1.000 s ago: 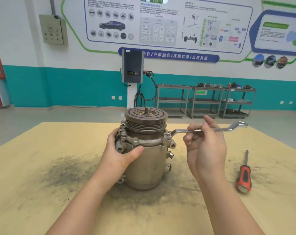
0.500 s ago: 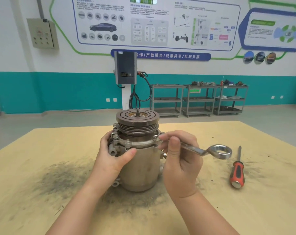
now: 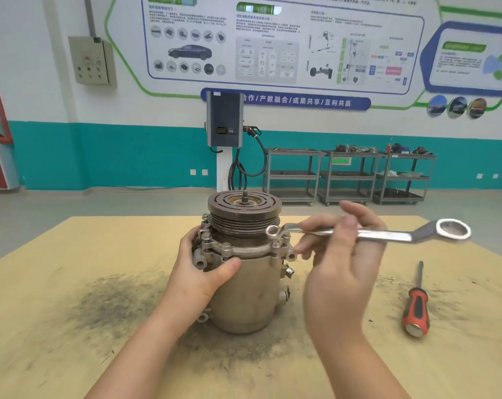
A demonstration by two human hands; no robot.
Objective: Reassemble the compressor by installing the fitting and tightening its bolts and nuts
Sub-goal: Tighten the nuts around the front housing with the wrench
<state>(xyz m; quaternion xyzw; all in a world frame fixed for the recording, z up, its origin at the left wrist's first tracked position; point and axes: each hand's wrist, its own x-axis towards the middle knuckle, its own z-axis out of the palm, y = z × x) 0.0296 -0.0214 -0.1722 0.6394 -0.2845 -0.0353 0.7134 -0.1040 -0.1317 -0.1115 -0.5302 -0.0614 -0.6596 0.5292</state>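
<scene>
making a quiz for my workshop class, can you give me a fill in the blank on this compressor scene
1. The left hand steadies the ____ standing on the table.
2. The right hand holds a double-ended ring ____.
3. The tool lying on the table right of the compressor is a ____ with a red and black handle.
4. The wrench has its ____ ring end nearest the compressor.

Missing words: compressor; wrench; screwdriver; smaller

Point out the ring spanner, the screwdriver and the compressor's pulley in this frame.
ring spanner [image 3: 388, 235]: head view, on the shaft right of the right hand.
screwdriver [image 3: 416, 309]: head view, on the red-and-black handle.
pulley [image 3: 244, 213]: head view, on its grooved side atop the compressor.
</scene>
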